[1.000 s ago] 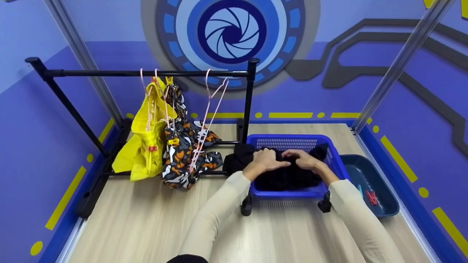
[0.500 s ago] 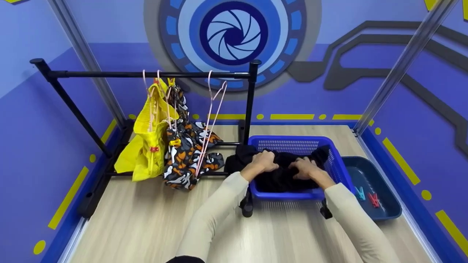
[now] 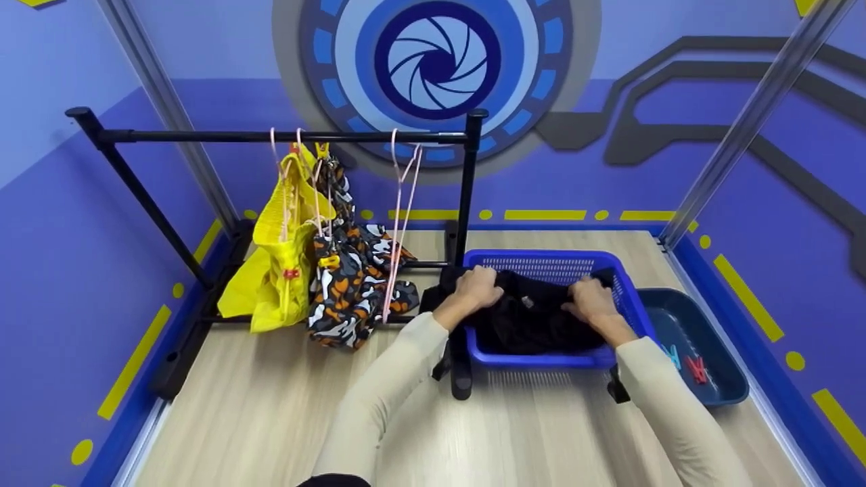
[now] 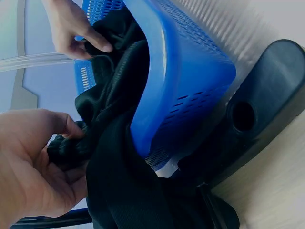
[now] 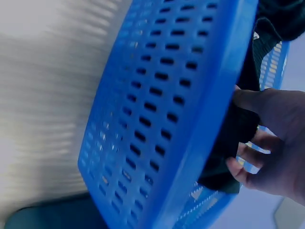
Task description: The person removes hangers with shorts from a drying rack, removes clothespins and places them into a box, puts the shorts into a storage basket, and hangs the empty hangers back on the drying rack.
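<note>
Black elastic-waist pants (image 3: 531, 325) lie bunched in the blue plastic basket (image 3: 541, 362), one part hanging over its left rim. A small pale label shows at the waistband. My left hand (image 3: 477, 287) pinches the gathered waistband at the left side; in the left wrist view its thumb and fingers close on the elastic (image 4: 64, 150). Toward the basket's right end, my right hand (image 3: 594, 301) grips the other side of the waistband. In the right wrist view the right hand's thumb (image 5: 245, 98) lies on the black cloth, with the fingers curled around its far side.
Left of the basket stands a black clothes rack (image 3: 298, 137). Yellow shorts (image 3: 281, 291) and a camouflage-patterned garment (image 3: 348, 284) hang there, beside a pink hanger (image 3: 399, 223). A dark tray (image 3: 727, 389) at right holds a red clothespin (image 3: 696, 369) and a blue clothespin (image 3: 672, 356).
My hands have moved apart, the left one leftward and the right one rightward, spreading the waistband between them. The pale label has come into sight. The hanging pink hanger has turned slightly.
</note>
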